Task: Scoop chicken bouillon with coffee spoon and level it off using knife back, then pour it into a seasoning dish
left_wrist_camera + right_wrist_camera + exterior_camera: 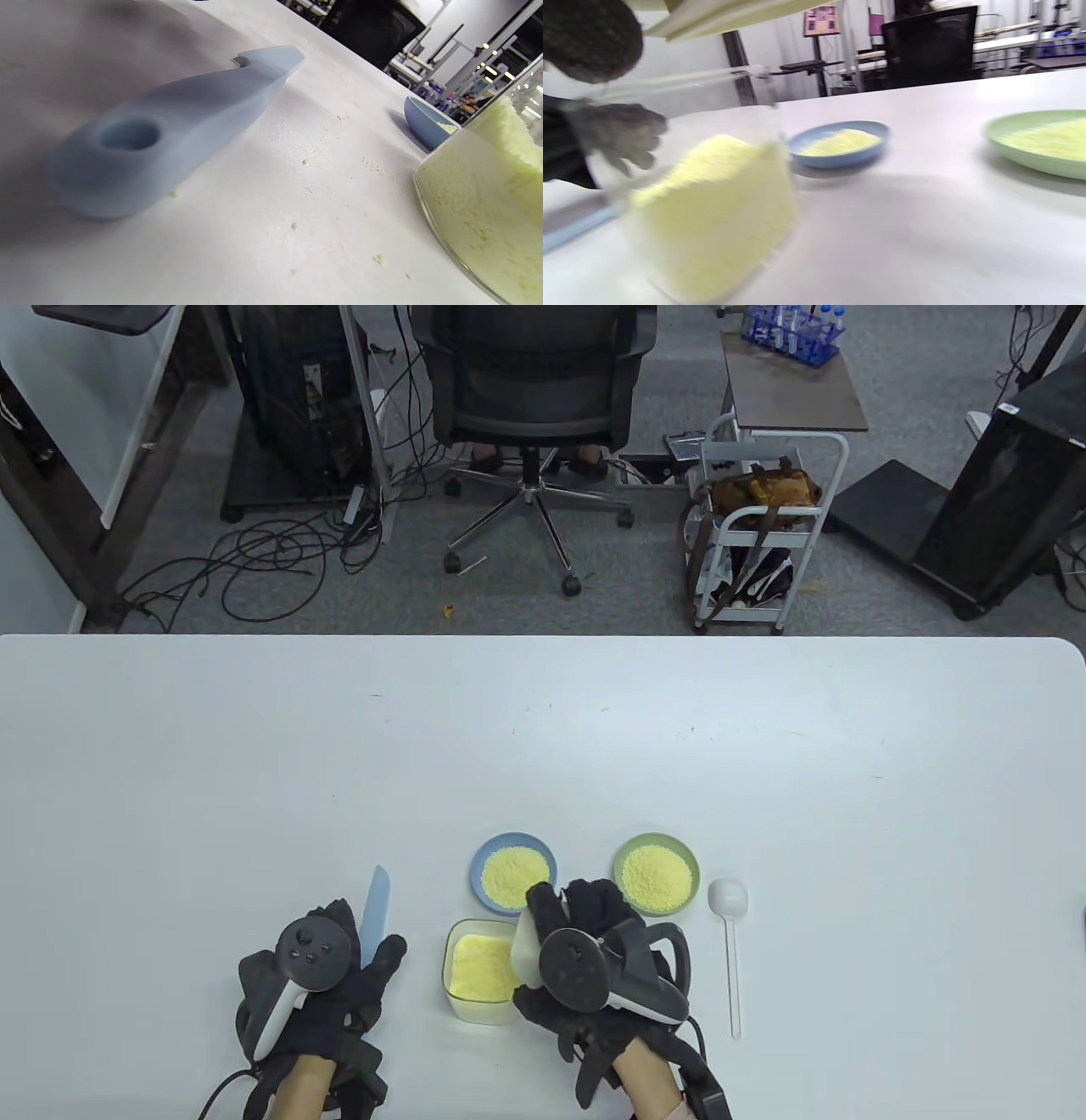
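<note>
Since the white coffee spoon (730,937) is light and thin, pick it up by its long handle; it lies on the desk (543,746) beside the green dish (657,874). The right hand (585,967) seems to hold the tub's lid (524,946), and the left hand (318,976) lies flat over the blue knife (374,912).

Blue knife (169,127) flat on table (263,237), bouillon container (488,203) right, blue dish (424,123) beyond
</note>
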The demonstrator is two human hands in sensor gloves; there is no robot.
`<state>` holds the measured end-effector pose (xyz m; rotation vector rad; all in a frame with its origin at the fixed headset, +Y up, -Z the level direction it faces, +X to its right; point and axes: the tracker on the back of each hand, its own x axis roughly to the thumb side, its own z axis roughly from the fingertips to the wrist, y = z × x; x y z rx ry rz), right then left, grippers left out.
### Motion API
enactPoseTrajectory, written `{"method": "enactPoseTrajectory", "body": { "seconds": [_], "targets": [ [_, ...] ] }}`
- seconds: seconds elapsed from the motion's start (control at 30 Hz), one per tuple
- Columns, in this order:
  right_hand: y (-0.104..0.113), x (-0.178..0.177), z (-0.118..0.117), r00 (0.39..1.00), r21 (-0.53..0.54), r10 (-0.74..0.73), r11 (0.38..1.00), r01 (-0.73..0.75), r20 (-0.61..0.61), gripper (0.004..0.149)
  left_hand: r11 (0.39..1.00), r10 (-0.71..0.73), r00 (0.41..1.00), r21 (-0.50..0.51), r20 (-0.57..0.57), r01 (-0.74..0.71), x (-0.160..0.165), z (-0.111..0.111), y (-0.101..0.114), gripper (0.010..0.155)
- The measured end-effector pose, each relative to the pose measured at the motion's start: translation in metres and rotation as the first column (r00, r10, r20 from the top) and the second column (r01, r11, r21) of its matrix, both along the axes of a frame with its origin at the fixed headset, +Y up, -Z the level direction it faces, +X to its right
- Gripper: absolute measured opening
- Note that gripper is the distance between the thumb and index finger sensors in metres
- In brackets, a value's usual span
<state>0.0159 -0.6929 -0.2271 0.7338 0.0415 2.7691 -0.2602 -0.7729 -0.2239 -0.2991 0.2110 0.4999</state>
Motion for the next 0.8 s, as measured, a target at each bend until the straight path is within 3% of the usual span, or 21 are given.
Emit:
{"method": "enactPoseTrajectory", "body": {
  "seconds": [0.1,0.23,0.43,0.53,0.8],
  "targets": [
    [-0.001,-0.026,-0.002,0.994,-0.024,-0.054,0.998,0.052,-0.098,0.094,1.0,0.005,1.0,0.001,0.004,-0.005,0.0,0.0,0.0,0.092],
    [-0.013,-0.047,-0.008,0.994,-0.077,0.015,0.997,-0.024,-0.113,0.094,1.0,0.004,1.0,-0.002,0.012,-0.004,0.001,0.0,0.0,0.092],
    [-0.019,-0.049,-0.013,0.994,-0.163,0.021,0.986,-0.038,-0.107,0.094,1.0,0.019,1.0,0.013,0.01,-0.02,0.001,0.0,0.001,0.092],
    [-0.02,-0.048,-0.012,0.994,-0.151,0.032,0.987,-0.048,-0.107,0.093,1.0,0.017,1.0,0.019,0.013,-0.017,0.002,0.0,0.002,0.092],
    [-0.031,-0.035,-0.008,0.991,-0.187,-0.064,0.981,0.042,-0.114,0.099,0.974,0.009,0.998,0.224,0.066,-0.023,0.014,0.007,0.019,0.085]
  ]
}}
